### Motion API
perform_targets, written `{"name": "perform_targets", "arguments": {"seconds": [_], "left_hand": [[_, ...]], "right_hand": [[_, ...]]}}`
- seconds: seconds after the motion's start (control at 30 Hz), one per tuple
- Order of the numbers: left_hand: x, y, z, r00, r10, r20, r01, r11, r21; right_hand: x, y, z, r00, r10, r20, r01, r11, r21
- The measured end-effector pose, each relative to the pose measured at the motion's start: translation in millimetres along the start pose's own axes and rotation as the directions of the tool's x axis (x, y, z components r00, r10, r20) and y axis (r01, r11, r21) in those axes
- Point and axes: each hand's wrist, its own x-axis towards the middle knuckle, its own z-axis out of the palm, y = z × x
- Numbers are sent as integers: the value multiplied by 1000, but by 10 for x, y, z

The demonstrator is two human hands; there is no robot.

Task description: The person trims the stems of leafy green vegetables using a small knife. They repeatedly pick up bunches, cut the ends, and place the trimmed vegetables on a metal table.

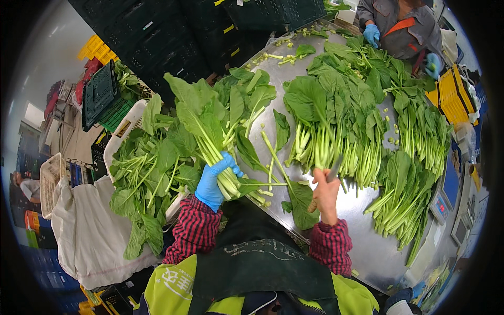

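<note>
My left hand (214, 185), in a blue glove, is closed around the stems of a bunch of choy sum-like leafy greens (206, 138), leaves pointing away from me. The cut stem ends show below the fist. My bare right hand (326, 193) grips a knife (335, 169); its blade slants up past my knuckles and the handle end shows below. That hand is over the steel table (354, 224), just in front of bundled greens (334, 126). Between my hands lie a loose leaf (302, 204) and some single stalks.
At left, a white crate (115, 145) overflows with loose greens (157, 165), beside a white cloth (92, 232). Dark stacked crates (157, 43) rise behind. Another bundle (403, 201) lies near a digital scale (441, 208). Across the table, a co-worker (405, 31) wears blue gloves.
</note>
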Motion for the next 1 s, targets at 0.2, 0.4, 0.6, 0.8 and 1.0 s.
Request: {"name": "perform_targets", "arguments": {"seconds": [0.2, 0.4, 0.6, 0.8, 1.0], "left_hand": [[-45, -77, 246, 1000, 8, 16, -8, 1000, -18], [-246, -468, 652, 980, -178, -88, 173, 983, -62], [-112, -267, 508, 808, 577, -120, -401, 687, 606], [-172, -213, 757, 994, 108, 20, -110, 967, 229], [-103, -706, 973, 1000, -10, -30, 8, 998, -58]], "right_hand": [[-47, -500, -124, 988, -73, 136, 83, 995, -64], [-151, -401, -106, 867, -495, 61, 475, 782, -404], [-238, -510, -311, 566, -824, -21, 649, 461, -606], [-253, -628, -328, 403, -899, 174, 832, 281, -479], [-320, -499, -22, 301, -917, 262, 910, 194, -366]]}}
